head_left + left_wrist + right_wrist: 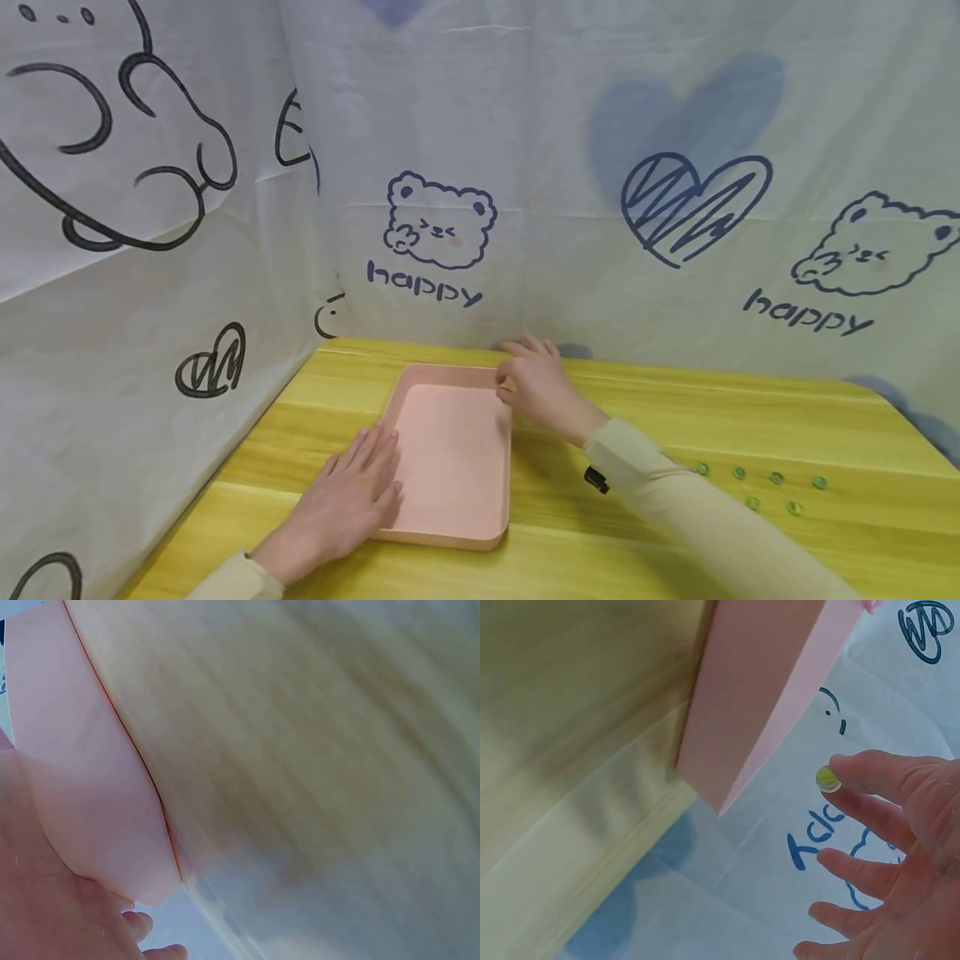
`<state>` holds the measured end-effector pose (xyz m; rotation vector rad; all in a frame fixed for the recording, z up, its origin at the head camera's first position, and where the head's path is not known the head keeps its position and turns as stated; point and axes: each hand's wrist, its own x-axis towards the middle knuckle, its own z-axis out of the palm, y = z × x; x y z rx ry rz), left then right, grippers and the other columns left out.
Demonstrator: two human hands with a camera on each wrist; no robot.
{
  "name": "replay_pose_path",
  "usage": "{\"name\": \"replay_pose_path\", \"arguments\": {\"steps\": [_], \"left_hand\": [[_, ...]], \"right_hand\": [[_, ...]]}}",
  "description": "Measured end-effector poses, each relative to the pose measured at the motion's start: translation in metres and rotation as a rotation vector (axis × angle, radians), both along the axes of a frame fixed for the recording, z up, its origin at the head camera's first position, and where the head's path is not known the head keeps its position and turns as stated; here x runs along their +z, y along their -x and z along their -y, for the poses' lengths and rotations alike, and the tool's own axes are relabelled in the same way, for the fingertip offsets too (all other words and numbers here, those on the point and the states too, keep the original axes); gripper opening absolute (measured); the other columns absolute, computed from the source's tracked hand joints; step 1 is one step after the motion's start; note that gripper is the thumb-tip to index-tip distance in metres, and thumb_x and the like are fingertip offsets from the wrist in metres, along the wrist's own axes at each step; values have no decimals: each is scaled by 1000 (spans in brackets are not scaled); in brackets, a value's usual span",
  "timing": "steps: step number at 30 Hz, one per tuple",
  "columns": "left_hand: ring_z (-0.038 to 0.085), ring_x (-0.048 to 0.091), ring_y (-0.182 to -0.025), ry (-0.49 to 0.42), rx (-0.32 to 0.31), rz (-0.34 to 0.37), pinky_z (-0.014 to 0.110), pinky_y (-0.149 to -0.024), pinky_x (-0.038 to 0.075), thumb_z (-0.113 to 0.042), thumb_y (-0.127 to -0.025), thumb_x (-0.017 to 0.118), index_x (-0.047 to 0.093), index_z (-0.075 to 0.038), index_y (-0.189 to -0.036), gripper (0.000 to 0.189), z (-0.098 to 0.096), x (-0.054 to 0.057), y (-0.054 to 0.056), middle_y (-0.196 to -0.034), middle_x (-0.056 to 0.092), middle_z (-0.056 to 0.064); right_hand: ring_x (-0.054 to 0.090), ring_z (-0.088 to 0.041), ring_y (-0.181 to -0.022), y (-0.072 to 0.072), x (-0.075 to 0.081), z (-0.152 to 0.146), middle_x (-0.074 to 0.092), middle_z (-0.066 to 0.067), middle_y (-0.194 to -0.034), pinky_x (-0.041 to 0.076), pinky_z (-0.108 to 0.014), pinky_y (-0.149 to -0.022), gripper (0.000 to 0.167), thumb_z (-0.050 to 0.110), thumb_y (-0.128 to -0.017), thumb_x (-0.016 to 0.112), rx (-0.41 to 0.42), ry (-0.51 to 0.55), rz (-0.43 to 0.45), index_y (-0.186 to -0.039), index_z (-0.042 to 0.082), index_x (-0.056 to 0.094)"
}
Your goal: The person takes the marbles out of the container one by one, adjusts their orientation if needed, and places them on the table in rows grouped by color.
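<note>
A shallow pink tray [450, 458] lies on the yellow wood-grain table. My left hand [348, 492] rests along the tray's left side, fingers stretched out over the rim; in the left wrist view the palm lies against the pink wall. Over the tray's far right corner is my right hand [543, 387]. Its thumb and index finger pinch a small green glass marble [828, 779], seen in the right wrist view, while the other fingers spread apart. The tray's floor shows no marbles.
Several green glass marbles [776, 477] lie in two loose rows on the table [630, 542], right of the tray and beyond the right forearm. White cloth [562, 275] printed with hearts and bears hangs behind the table and along its left side.
</note>
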<state>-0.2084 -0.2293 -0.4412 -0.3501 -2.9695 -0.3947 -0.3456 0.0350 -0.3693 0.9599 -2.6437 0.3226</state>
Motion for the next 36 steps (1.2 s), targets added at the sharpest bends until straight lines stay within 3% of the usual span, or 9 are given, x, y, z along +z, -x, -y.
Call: {"name": "replay_pose_path", "arguments": {"steps": [16, 23, 36], "left_hand": [[36, 15, -147, 13, -12, -12, 63, -112, 19, -39, -104, 43, 27, -5, -155, 63, 1, 1, 1, -162, 14, 15], [37, 15, -147, 18, -14, -18, 64, -111, 19, -39, -104, 43, 27, -5, -155, 63, 0, 2, 1, -162, 14, 16], [37, 15, -147, 19, -15, -2, 64, -111, 19, -40, -105, 42, 27, -6, -155, 64, 1, 1, 1, -162, 14, 15]], "right_hand": [[34, -48, -136, -17, -7, -51, 57, -18, -135, 20, -71, -107, 5, 16, -86, 77, -30, 18, -60, -89, 13, 77], [37, -49, -134, -25, -12, -77, 59, -19, -132, 27, -67, -106, 6, 16, -83, 80, -27, 15, -106, -85, 15, 75], [39, -47, -131, -41, -12, -122, 61, -17, -128, 27, -64, -104, 9, 14, -81, 82, -77, 31, -122, -86, 14, 76]]}}
